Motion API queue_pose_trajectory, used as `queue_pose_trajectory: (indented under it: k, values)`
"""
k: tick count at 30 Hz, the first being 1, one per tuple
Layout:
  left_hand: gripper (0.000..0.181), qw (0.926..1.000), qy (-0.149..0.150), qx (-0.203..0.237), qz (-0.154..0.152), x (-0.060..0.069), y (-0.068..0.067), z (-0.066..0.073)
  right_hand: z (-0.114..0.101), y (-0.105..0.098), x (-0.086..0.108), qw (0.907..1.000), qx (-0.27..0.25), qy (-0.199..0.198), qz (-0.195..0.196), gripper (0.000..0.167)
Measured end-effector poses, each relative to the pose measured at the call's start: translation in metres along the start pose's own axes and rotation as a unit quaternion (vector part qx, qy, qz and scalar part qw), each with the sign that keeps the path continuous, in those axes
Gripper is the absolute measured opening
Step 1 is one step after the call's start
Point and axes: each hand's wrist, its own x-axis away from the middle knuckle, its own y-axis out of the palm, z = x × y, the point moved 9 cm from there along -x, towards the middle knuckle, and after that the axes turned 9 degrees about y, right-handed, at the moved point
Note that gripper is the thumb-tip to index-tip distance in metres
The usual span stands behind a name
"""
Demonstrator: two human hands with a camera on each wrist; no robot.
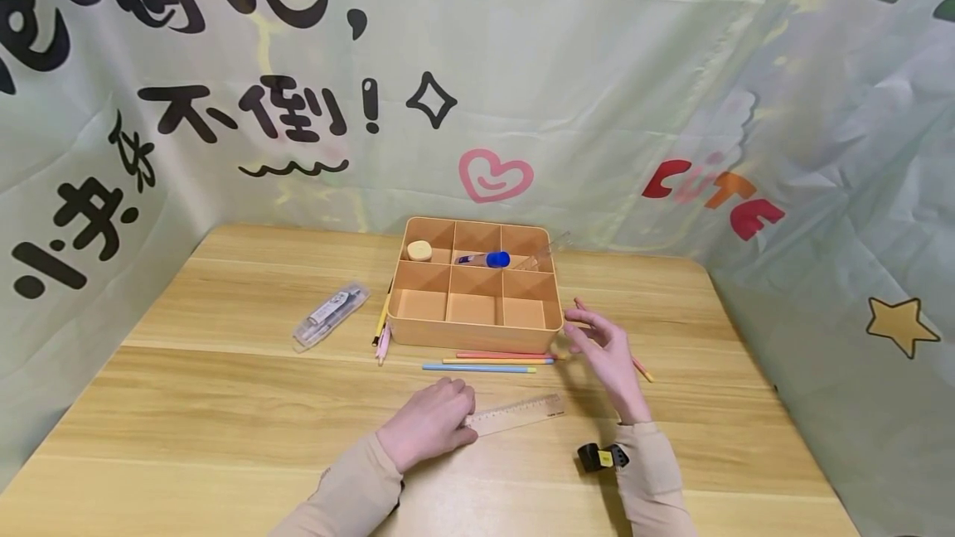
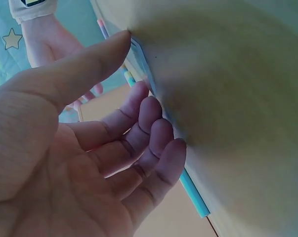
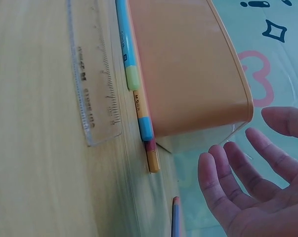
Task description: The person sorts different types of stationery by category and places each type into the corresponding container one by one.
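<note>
My left hand holds the left end of a clear ruler flat on the table, thumb at the near edge, fingertips at the far one; the left wrist view shows this hand close up. Beside the front right corner of an orange divided box is my right hand, empty, fingers loosely bent. In the right wrist view, the right hand is by the corner of the box; whether it touches is unclear. Between ruler and box lie a blue pen and other coloured pens.
The box's back compartments hold a cream eraser, a blue-capped item and clear plastic pieces. Left of it lie a clear case, a yellow pencil and a pink pen. A red pen lies behind my right hand.
</note>
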Motion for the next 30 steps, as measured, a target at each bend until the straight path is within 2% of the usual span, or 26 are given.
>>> queue_pose_trajectory:
  k: [7, 18, 30]
  values:
    - [0.026, 0.9992, -0.004, 0.040, 0.002, 0.0011, -0.0012, -0.0018, 0.0010, -0.0008, 0.0007, 1.0000, 0.000, 0.002, -0.002, 0.035]
    - [0.024, 0.9973, -0.008, 0.073, 0.006, 0.0017, -0.0025, -0.0032, 0.0004, -0.0013, 0.0014, 1.0000, 0.000, 0.006, -0.002, 0.035]
    - [0.025, 0.9965, 0.007, 0.083, 0.010, 0.0010, -0.0024, -0.0038, 0.0003, -0.0017, 0.0019, 1.0000, 0.001, 0.006, -0.004, 0.035]
